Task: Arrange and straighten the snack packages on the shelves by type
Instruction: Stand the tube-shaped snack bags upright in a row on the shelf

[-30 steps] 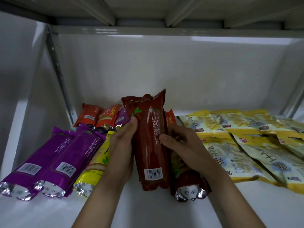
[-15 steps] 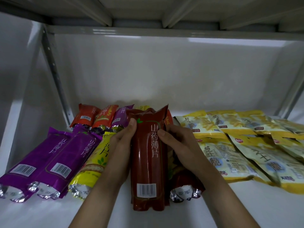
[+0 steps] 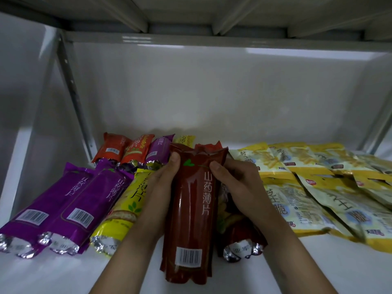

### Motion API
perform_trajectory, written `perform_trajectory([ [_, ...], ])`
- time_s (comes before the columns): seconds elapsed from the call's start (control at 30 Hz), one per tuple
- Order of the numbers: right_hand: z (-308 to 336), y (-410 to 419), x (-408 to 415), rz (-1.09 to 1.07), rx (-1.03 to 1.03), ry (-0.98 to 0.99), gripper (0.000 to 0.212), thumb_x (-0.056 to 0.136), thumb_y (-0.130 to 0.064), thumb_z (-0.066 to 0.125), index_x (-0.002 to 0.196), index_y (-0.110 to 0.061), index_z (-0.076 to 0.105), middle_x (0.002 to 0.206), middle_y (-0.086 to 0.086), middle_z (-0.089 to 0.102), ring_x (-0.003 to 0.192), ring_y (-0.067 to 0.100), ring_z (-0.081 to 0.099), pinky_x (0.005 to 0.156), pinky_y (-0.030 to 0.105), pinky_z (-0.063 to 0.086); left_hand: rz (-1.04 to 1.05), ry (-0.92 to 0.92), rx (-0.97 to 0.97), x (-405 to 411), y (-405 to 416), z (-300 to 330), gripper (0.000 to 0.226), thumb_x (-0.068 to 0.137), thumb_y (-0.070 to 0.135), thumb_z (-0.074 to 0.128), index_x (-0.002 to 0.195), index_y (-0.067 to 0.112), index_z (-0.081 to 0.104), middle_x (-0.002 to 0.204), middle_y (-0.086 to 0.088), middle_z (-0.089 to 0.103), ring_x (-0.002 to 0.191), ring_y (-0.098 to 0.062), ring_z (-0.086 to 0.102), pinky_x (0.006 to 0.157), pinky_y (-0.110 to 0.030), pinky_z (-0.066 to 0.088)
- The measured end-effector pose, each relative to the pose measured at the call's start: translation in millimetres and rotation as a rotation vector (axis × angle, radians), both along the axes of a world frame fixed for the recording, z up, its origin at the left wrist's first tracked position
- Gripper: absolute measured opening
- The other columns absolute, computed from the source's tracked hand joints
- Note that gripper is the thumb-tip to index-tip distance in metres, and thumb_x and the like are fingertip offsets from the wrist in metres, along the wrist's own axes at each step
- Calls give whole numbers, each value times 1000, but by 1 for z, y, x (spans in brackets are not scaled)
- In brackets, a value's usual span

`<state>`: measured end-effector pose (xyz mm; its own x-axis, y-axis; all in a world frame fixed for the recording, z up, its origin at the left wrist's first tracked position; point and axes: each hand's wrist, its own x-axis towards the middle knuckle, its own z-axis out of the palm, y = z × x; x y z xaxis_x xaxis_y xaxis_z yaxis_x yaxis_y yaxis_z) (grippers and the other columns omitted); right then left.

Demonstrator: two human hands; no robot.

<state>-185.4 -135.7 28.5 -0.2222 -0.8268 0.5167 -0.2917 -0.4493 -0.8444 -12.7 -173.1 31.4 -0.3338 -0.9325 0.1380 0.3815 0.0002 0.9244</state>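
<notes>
While both hands are gripping it, the long dark red foil snack package [image 3: 191,211] is lying near the front edge of the white metal shelf [image 3: 318,270].

The left hand [image 3: 161,187] and the right hand [image 3: 235,183] are curling around its far end, between the yellow tube package [image 3: 127,206] and another red package [image 3: 239,238].

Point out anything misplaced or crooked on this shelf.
One yellow tube-shaped snack pack lies between the two purple tube packs and the dark red tube pack, breaking the colour grouping. The flat pale-yellow bags overlap askew.
</notes>
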Motion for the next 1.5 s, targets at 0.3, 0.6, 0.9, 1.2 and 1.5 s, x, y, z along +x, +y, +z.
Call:
perform_trajectory([
  [0.3, 4, 7, 3, 29, 94, -20, 55, 91, -66, 57, 90, -15, 78, 87, 9, 78, 85, 31, 76, 91, 57, 56, 89, -31, -12, -1, 0, 2, 30, 99, 30, 64, 101, 7, 82, 105, -20, 79, 98, -38, 76, 89, -45, 60],
  [0.6, 0, -1, 1, -9, 153, -7, 73, 74, -69, 69, 75, 4, 73, 70, 29, 66, 54, 31, 61, 57, 38, 44, 24, -133, 30, -4, -12, 3, 35, 99, 34, 64, 106, 4, 81, 83, -17, 79, 79, -20, 78, 74, -28, 62],
  [0.9, 6, 0, 1, -99, 160, -103, 61, 77, -55, 81, 75, 6, 74, 75, 30, 71, 74, 52, 68, 75, 60, 56, -120, -131, -67, 5, -13, -2, 35, 109, 28, 49, 93, 13, 76, 91, -7, 82, 92, -23, 76, 74, -18, 60],
  [1.2, 4, 2, -3, -112, 169, -3, 87, 82, -84, 57, 85, 2, 73, 79, 23, 73, 75, 40, 73, 79, 49, 57, -27, -168, -20, -1, 2, -1, 36, 92, 44, 66, 99, 13, 83, 102, -16, 80, 93, -36, 77, 85, -42, 63],
  [1.5, 3, -4, -7, -221, 62, -2, 90, 90, -74, 59, 75, 14, 61, 67, 30, 63, 55, 36, 64, 56, 33, 50, -90, -223, 40, -10, -2, 3, 45, 94, 49, 62, 96, 7, 79, 88, -12, 81, 80, -23, 80, 70, -28, 61],
])
